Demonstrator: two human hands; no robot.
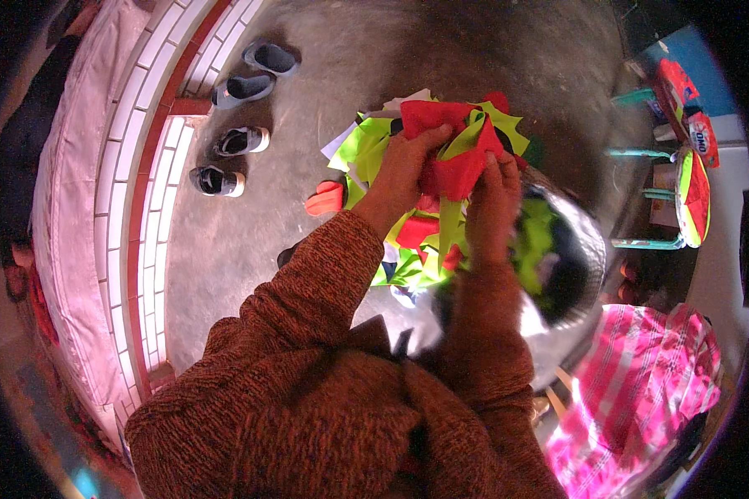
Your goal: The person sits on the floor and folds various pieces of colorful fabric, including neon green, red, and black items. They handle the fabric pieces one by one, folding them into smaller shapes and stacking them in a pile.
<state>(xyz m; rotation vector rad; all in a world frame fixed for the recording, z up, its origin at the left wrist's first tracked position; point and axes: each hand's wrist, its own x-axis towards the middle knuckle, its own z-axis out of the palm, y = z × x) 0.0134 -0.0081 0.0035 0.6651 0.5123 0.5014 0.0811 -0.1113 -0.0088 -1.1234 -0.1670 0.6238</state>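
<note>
My left hand [408, 166] pinches a red cloth scrap [459, 173] between thumb and fingers, over a heap of fabric offcuts. On the other side my right hand [493, 195], slightly blurred, has its fingertips closed on the scrap's right edge. Neon-yellow strips lie against the red piece; whether they too are gripped, I cannot tell. Beneath and around both hands spreads the heap of scraps [364, 150] in neon yellow, red, white and dark colours. Close to my right wrist stands a pale sack [589, 287] with more yellow and dark pieces inside.
Dark clogs [271, 59] and sneakers [243, 141] line the floor beside a white-tiled ledge [123, 158]. A pink-covered piece of furniture [79, 216] is at far left. At right are a stool [692, 198] with turquoise legs, red packets [702, 138] and pink checked cloth [641, 382].
</note>
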